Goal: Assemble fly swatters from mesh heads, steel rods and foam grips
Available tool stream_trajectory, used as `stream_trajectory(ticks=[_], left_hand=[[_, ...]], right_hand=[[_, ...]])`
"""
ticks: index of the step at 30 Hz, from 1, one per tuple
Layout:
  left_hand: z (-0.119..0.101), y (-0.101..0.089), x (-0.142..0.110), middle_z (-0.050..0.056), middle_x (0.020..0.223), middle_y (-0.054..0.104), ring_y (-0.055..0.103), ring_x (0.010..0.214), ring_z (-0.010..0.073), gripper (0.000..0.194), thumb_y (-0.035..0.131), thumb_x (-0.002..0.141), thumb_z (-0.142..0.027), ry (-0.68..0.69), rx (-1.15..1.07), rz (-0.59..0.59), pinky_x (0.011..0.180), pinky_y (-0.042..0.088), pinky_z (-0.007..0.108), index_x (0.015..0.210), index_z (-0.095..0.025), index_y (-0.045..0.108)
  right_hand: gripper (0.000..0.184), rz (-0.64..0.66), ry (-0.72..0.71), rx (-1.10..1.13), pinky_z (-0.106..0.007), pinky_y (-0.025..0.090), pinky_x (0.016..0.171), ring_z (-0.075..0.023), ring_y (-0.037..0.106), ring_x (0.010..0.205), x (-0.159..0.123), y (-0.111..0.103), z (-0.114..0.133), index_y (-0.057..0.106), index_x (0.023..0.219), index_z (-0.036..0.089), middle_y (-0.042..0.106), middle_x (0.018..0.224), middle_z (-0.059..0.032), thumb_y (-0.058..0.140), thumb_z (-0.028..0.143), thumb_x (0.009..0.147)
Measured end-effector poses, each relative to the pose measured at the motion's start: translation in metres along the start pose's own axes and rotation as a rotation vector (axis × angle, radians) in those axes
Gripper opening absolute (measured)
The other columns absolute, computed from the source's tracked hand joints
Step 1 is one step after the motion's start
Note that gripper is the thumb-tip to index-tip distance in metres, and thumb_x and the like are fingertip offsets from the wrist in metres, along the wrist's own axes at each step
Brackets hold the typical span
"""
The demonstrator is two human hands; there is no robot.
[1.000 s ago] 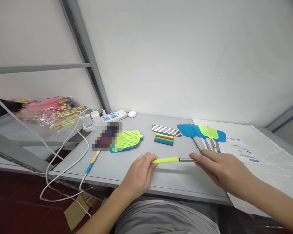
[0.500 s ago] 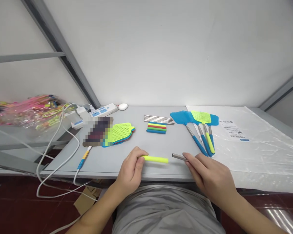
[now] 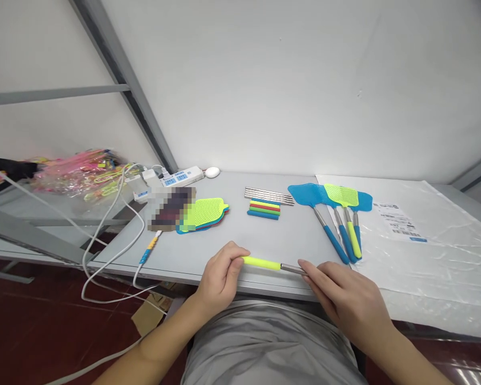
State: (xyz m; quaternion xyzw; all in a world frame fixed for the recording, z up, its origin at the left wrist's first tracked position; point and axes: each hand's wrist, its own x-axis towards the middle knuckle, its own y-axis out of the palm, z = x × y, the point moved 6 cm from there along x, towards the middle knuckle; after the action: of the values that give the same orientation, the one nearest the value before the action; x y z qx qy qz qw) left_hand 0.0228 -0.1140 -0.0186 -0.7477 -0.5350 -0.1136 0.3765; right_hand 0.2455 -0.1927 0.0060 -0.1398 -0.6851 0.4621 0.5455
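The left hand (image 3: 220,275) pinches the yellow sleeve (image 3: 260,262) steady while the right hand (image 3: 340,299) clamps the metal rod (image 3: 293,268), ends meeting between both grips.

A small assembly workshop: grey bench (image 3: 208,256) against a bare wall, sorted swatter parts, bagged stock (image 3: 80,174) at its left.

The pile of short sleeves (image 3: 264,208) is sitting in the middle of the surface (image 3: 208,251). The metal rods (image 3: 269,195) are lying just behind it. The stack of swatter heads (image 3: 206,215) is lying to its left, the finished swatters (image 3: 339,214) to its right, and the plastic sheet (image 3: 433,251) farther right.
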Motion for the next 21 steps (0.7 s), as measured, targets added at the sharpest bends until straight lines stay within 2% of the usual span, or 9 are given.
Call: stream_trajectory(ticks=[4,9,15,17,21], left_hand=[[0.002,0.004,-0.004,0.001,0.085,0.051,0.050,0.072,0.0127,0.021,0.037,0.103,-0.022,-0.047,-0.110,-0.052,0.066,0.039,0.027,0.112,-0.025,0.055],[0.004,0.014,-0.003,-0.004,0.072,0.043,0.042,0.056,0.0096,0.020,0.036,0.104,-0.027,-0.202,-0.264,-0.118,0.052,0.033,0.024,0.108,-0.024,0.055],[0.006,0.016,-0.002,-0.004,0.068,0.043,0.043,0.055,0.0105,0.020,0.038,0.103,-0.032,-0.265,-0.217,-0.095,0.053,0.034,0.024,0.105,-0.022,0.056],[0.003,0.018,0.000,-0.003,0.070,0.047,0.046,0.057,0.0118,0.021,0.038,0.103,-0.032,-0.253,-0.156,-0.038,0.056,0.036,0.025,0.105,-0.021,0.056],[-0.016,0.032,0.003,0.003,0.082,0.062,0.055,0.073,0.0165,0.022,0.039,0.102,-0.030,-0.114,0.005,0.215,0.069,0.042,0.029,0.105,-0.021,0.059]], right_hand=[[0.027,-0.018,0.000,0.028,-0.028,0.032,0.060,-0.0139,0.053,0.065,0.001,-0.003,0.000,0.065,0.121,0.017,0.063,0.077,-0.0028,0.058,0.016,0.095],[0.029,-0.041,0.006,0.031,-0.028,0.032,0.060,-0.0135,0.053,0.066,0.001,-0.008,0.000,0.063,0.122,0.017,0.064,0.078,-0.0027,0.059,0.014,0.094],[0.030,-0.026,-0.007,0.001,-0.028,0.032,0.061,-0.0140,0.053,0.068,0.001,-0.007,0.000,0.062,0.123,0.017,0.065,0.079,-0.0026,0.058,0.012,0.094],[0.033,0.002,-0.026,-0.006,-0.029,0.032,0.061,-0.0144,0.053,0.068,0.001,-0.005,0.002,0.061,0.125,0.017,0.066,0.080,-0.0025,0.056,0.009,0.093],[0.024,0.058,-0.065,0.000,-0.031,0.030,0.060,-0.0147,0.051,0.065,0.003,-0.002,0.010,0.062,0.119,0.015,0.066,0.078,-0.0017,0.053,0.015,0.097]])
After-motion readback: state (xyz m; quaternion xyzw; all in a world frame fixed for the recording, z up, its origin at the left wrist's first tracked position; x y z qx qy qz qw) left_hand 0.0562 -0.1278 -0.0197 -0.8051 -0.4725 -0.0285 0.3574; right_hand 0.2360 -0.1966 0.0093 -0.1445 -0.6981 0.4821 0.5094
